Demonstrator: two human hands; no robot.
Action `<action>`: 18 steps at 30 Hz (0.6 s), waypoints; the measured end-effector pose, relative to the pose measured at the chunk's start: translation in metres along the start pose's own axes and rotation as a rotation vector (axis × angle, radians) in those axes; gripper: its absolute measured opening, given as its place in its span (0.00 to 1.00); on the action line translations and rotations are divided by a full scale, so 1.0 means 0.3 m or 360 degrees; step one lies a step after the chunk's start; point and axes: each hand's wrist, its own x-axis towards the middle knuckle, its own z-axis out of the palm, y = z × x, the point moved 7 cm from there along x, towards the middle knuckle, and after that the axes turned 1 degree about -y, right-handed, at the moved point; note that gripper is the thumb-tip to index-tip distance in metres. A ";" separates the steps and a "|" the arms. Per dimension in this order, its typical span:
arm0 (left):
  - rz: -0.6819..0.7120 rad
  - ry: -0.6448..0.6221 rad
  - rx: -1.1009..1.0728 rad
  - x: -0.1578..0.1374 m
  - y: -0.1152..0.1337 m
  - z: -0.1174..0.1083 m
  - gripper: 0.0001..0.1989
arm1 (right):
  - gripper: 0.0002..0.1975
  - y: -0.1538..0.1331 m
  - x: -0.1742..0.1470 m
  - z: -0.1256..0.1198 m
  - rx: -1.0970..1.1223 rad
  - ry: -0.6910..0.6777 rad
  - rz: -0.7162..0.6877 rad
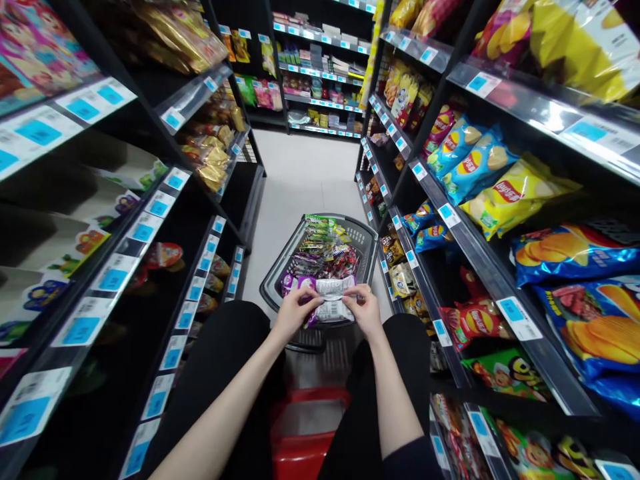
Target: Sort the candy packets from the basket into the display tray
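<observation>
A small purple-and-white snack packet (336, 311) lies back side up at the near end of a dark grey shopping basket (374, 250), its printed label facing me. My left hand (295, 308) pinches the packet's left part between thumb and fingers. At its right end, my right hand (366, 309) pinches it the same way. Just beyond my hands, the basket holds many small snack packets (327, 248) in green, purple, red and yellow, laid in rows. Whether the packet is one piece or joined to another below it, I cannot tell.
Shelves with potato chip bags (520, 193) rise close on the right. On the left stand shelves (145, 233) with blue price tags. A red plastic object (307, 433) is between my knees. Pale floor (300, 173) leads to a back shelf (325, 73).
</observation>
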 end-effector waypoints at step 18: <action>-0.0527 0.0193 -0.0454 0.002 -0.114 -0.029 0.16 | 0.07 0.107 0.011 0.050 0.0252 0.0050 0.0374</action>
